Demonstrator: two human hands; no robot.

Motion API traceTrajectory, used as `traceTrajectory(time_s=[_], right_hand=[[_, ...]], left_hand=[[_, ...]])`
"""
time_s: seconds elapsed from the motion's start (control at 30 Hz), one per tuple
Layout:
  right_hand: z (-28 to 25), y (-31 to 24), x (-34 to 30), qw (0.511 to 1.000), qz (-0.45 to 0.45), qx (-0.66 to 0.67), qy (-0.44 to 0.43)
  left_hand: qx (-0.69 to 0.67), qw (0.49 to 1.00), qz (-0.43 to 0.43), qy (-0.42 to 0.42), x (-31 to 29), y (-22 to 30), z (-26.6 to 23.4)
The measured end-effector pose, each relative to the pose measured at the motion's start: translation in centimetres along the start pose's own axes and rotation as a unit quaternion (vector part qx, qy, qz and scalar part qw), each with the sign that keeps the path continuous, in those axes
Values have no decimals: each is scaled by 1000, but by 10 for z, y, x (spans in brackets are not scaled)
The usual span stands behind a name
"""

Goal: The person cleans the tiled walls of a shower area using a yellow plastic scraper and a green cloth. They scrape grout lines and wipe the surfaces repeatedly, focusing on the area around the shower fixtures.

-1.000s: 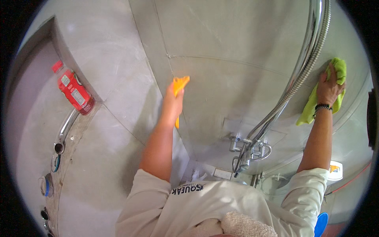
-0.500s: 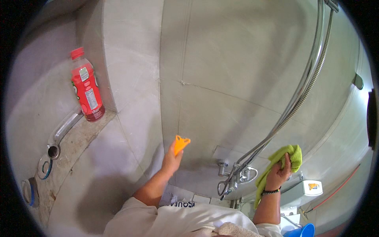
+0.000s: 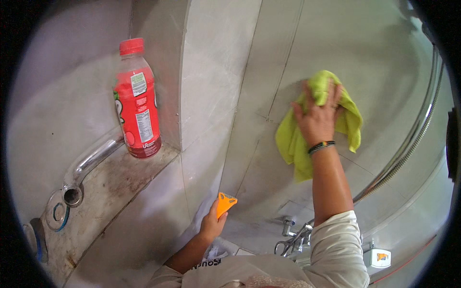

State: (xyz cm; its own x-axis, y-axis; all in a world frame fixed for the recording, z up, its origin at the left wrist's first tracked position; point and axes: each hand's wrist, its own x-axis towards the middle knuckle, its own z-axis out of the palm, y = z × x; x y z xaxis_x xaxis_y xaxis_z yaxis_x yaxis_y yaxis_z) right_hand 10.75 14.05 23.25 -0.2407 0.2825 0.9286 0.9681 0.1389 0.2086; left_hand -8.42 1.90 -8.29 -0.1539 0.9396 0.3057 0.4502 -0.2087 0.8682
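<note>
My right hand (image 3: pixel 318 120) is up against the tiled wall (image 3: pixel 379 57), its fingers pressing a bunched lime-green cloth (image 3: pixel 294 144) to the surface. Loose folds of the cloth hang below and beside the hand. Lower down and to the left, my left hand (image 3: pixel 211 224) grips a small orange plastic scraper (image 3: pixel 225 203) by its narrow end. The scraper's wide end points up, in front of the wall; whether it touches the tile I cannot tell.
A red-capped bottle (image 3: pixel 140 108) of red drink stands on a stained ledge (image 3: pixel 113 192) at left, by a chrome pipe (image 3: pixel 91 158) and rings (image 3: pixel 57 211). At right are a curved shower hose (image 3: pixel 413 149), a chrome tap (image 3: pixel 293 237) and a white box (image 3: pixel 377 258).
My right hand has carried the cloth from beside the tap up and left onto the wall. My left hand still holds the scraper. The view has shifted, so the bottle appears larger and further right.
</note>
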Motion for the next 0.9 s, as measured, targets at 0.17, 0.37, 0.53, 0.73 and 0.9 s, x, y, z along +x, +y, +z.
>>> traceTrajectory(time_s=[0.17,0.37,0.53,0.73,0.9], right_hand=[[60,-55,-30,980,-138,104,-102],[105,-91,-136,874,-92,349,-324],[112,-105,-256,771,-87,351,-524],[67,-103,-349,736,-176,266,-597],[-27,-52,-374,777,2,324,-540]], left_hand=[[10,1000,1,-10,-5,-2,3],[5,999,51,10,-21,-10,1],[44,999,3,1,-58,8,-27],[22,999,5,-23,-46,25,-35],[15,985,172,8,24,92,-13]])
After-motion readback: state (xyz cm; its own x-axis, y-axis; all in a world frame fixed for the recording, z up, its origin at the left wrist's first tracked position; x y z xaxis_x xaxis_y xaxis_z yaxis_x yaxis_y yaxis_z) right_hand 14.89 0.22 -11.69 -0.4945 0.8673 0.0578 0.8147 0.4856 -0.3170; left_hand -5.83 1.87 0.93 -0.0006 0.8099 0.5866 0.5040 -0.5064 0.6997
